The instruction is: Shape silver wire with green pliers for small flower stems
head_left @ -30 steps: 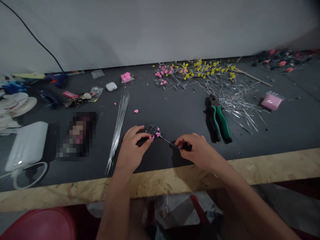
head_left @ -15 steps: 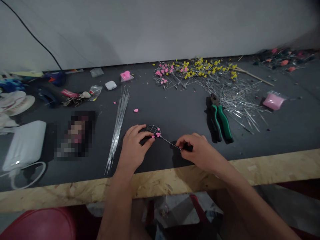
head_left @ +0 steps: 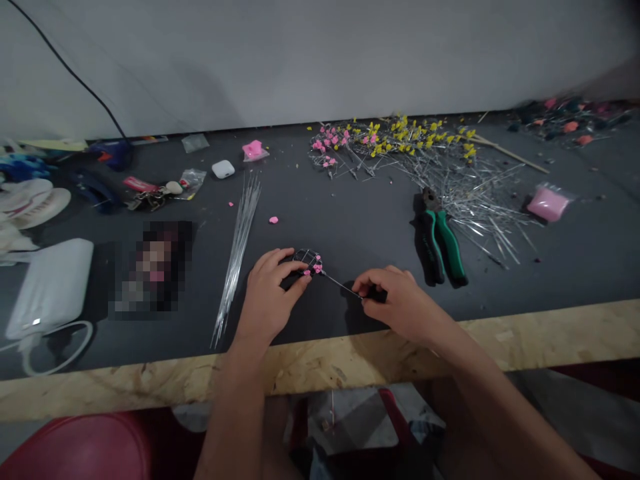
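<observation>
Between my hands is a small wire piece (head_left: 319, 259) with a rounded mesh head, several pink bits on it and a twisted wire stem. My left hand (head_left: 271, 287) grips the head's near left side between thumb and fingers. The stem's far end is pinched by my right hand (head_left: 387, 293), its fingers closed. Left of my left hand lies a bundle of straight silver wires (head_left: 237, 260). A small pink lump of clay-like material (head_left: 273, 220) sits just beyond the mesh head. Green-handled pliers (head_left: 443, 243) rest to the right, beyond my right hand.
Wire stems with yellow and pink tips (head_left: 400, 137) are heaped at the back, beside loose wires (head_left: 475, 207). A pink packet (head_left: 549, 203) lies at right. On the left are a white power bank (head_left: 53, 287), keys (head_left: 147, 199) and a white case (head_left: 223, 169). The table edge (head_left: 350, 367) is bare wood.
Both hands keep the same hold on the wire piece. The whole view has shifted very slightly; nothing on the table has visibly moved.
</observation>
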Demonstrator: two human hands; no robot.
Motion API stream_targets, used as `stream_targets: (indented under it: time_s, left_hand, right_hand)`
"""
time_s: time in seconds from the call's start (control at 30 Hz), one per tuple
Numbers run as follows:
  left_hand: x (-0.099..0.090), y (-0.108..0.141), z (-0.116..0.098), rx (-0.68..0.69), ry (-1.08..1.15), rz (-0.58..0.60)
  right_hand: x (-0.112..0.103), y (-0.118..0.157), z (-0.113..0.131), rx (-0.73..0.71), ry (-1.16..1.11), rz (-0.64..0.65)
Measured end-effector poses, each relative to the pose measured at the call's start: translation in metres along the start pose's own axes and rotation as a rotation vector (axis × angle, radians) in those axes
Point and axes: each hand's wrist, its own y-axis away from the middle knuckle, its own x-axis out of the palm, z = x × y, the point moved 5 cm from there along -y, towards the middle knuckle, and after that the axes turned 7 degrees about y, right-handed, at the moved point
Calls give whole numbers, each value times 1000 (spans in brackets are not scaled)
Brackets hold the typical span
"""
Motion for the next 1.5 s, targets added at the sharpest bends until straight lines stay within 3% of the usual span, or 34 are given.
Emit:
stream_targets:
  time_s: [0.47,0.63,0.87,1.03,1.23,1.5]
  left_hand:
    - [-2,1,1,-37,51,12]
    - [-16,3,5,-157,178,-75]
    - [-26,0,19,-308,155,-165]
    - [-25,-2,18,-259,47,-231]
    - [-18,-8,24,-219,-40,-217]
    - [-14,-37,27,-215,-209,-260]
  right_hand:
    - [-2,1,2,25,5,-10]
    - [0,-3,1,79,-35,-47]
    - [8,-9,3,141,-63,-178]
    - [9,-9,6,159,-96,-244]
    - [9,-17,11,162,-112,-302]
    - [11,-29,12,186,-97,-426]
